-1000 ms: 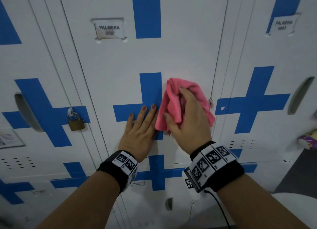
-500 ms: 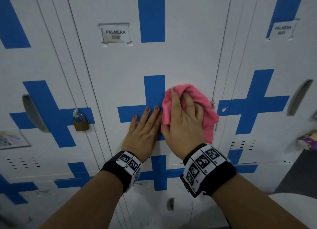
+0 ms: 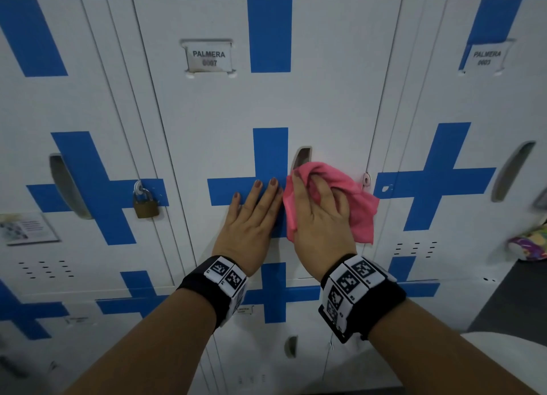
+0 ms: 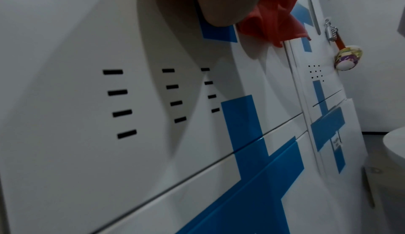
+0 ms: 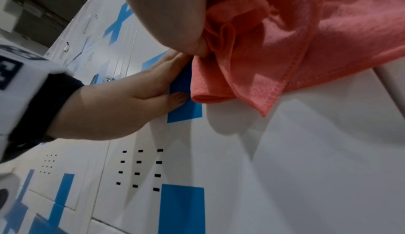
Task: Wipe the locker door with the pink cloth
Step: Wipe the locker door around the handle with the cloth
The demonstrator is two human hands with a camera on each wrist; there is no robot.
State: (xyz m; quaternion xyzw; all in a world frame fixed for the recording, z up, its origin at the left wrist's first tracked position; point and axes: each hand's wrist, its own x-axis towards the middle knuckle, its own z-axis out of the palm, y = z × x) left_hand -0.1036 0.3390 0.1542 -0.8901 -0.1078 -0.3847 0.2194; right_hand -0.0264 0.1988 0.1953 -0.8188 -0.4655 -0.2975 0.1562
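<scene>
The white locker door (image 3: 225, 113) with a blue cross and a "PALMERA" label fills the middle of the head view. My right hand (image 3: 318, 214) grips the bunched pink cloth (image 3: 359, 214) and presses it on the door just below the recessed handle (image 3: 302, 158), right of the cross. In the right wrist view the cloth (image 5: 285, 55) hangs from my curled fingers. My left hand (image 3: 254, 214) lies flat on the door with straight fingers, beside the right hand; its thumb shows in the right wrist view (image 5: 173, 102). The cloth's edge (image 4: 274, 26) appears in the left wrist view.
A brass padlock (image 3: 145, 205) hangs on the left neighbouring locker. A hasp (image 3: 367, 179) sits at the door's right edge. A colourful keychain ornament (image 3: 529, 243) hangs on the right locker, also seen as the ornament (image 4: 348, 57). Vent slots (image 5: 140, 166) lie below my hands.
My right hand has slid the cloth right and slightly down, uncovering the top of the recessed handle. My left hand stays flat on the door. The head view has tilted up a little.
</scene>
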